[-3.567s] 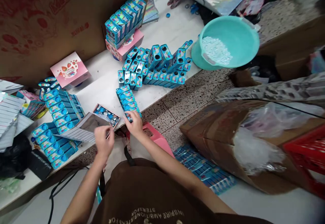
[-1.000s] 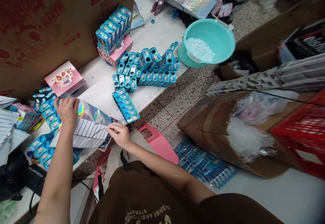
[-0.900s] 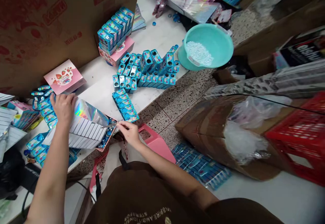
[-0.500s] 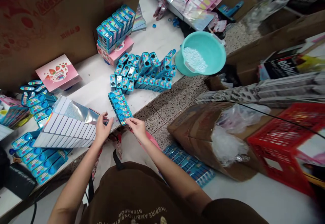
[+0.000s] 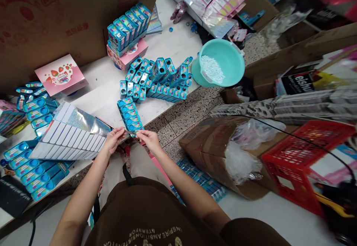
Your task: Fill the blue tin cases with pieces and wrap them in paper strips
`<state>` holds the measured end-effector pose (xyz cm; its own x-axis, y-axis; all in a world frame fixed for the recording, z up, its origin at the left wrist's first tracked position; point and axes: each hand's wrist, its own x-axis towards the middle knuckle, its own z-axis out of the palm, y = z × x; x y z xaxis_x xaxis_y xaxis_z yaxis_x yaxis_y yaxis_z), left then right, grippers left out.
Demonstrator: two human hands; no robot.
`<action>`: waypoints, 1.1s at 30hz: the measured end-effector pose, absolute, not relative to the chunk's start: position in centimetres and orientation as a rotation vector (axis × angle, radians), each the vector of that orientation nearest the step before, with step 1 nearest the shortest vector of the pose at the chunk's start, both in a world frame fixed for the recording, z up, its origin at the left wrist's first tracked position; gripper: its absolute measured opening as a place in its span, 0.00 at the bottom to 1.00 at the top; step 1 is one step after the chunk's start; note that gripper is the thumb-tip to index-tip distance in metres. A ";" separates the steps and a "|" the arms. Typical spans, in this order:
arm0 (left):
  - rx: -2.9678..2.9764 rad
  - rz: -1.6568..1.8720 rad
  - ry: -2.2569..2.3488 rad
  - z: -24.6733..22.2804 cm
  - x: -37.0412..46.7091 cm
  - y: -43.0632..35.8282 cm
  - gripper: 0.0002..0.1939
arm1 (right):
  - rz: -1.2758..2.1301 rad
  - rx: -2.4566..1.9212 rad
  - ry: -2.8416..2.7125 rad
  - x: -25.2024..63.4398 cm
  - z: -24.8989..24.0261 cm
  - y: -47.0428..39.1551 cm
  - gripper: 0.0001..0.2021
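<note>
Hands [image 5: 115, 140] close together, seemingly pinching.

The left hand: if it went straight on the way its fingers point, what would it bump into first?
Probably the short row of blue containers, which lies just ahead of the left hand. The height between them is unclear from this view, so it might pass over them instead.

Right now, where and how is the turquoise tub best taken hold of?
I would grip the tub by both pale rim tabs, from above: they sit on opposite sides of its open mouth, apart from the white pieces inside.
</note>
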<state>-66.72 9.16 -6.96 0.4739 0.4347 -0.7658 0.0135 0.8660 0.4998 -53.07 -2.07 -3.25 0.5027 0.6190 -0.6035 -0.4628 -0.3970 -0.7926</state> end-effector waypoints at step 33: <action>0.432 0.517 1.281 -12.2 -64.4 5.4 0.19 | 0.909 -2.295 -0.454 -51.2 -9.1 -0.1 0.13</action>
<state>-64.38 5.38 -12.22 0.2008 0.5859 -0.7851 -0.1230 0.8102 0.5731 -51.25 -0.14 -9.05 0.7042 0.5126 -0.4914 0.0848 -0.7478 -0.6585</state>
